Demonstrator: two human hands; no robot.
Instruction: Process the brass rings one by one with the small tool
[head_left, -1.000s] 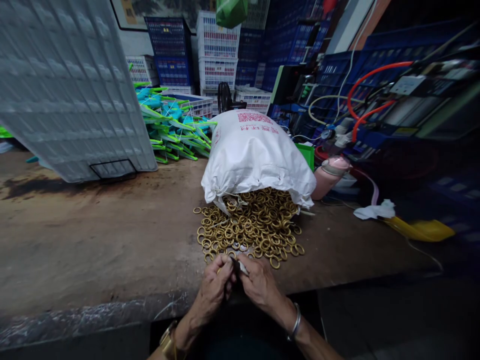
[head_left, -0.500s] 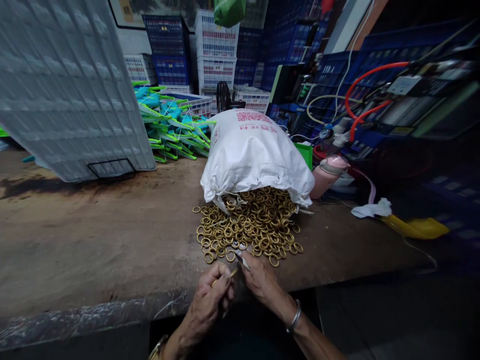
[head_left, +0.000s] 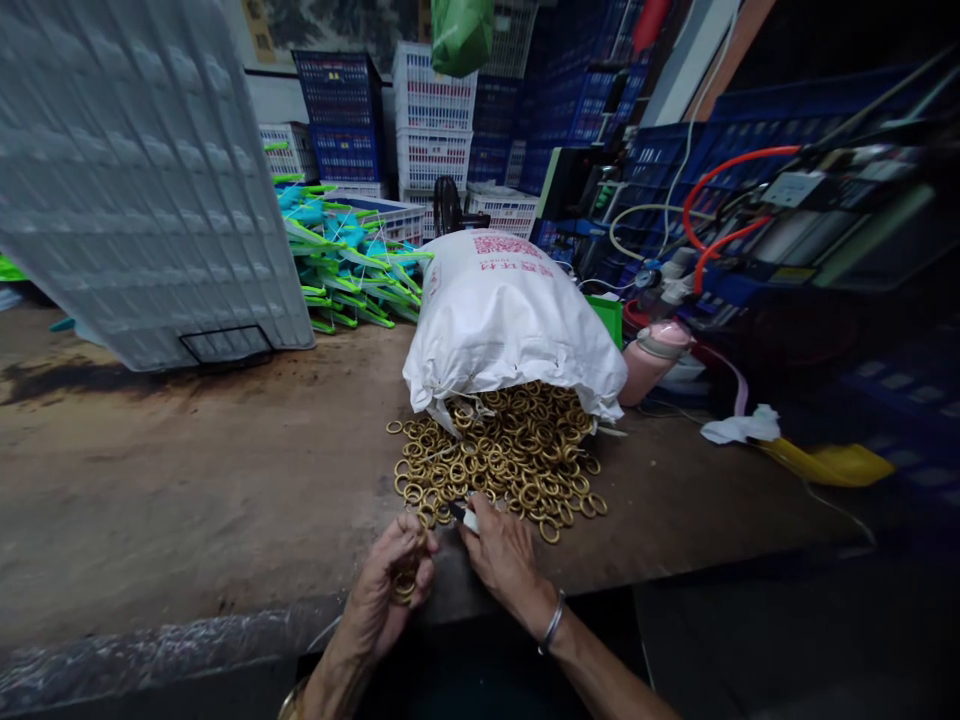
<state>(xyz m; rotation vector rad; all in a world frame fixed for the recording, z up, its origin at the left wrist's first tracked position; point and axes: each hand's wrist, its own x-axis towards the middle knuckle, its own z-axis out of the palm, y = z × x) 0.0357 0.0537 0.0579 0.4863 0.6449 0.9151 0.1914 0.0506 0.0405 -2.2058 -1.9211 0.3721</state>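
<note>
Head view: grasps a few rings [head_left: 405,588] in the curled left hand [head_left: 381,580], in front of the sack [head_left: 517,325], and grips a small white-and-dark tool [head_left: 470,521] in the right hand [head_left: 506,555], slightly closer to the sack. Seems to have only those few taken up, with many more left loose in the heap [head_left: 521,460] spilling from the sack. Cannot count the held rings, identify the partly covered tool, or see deep into the sack.
</note>
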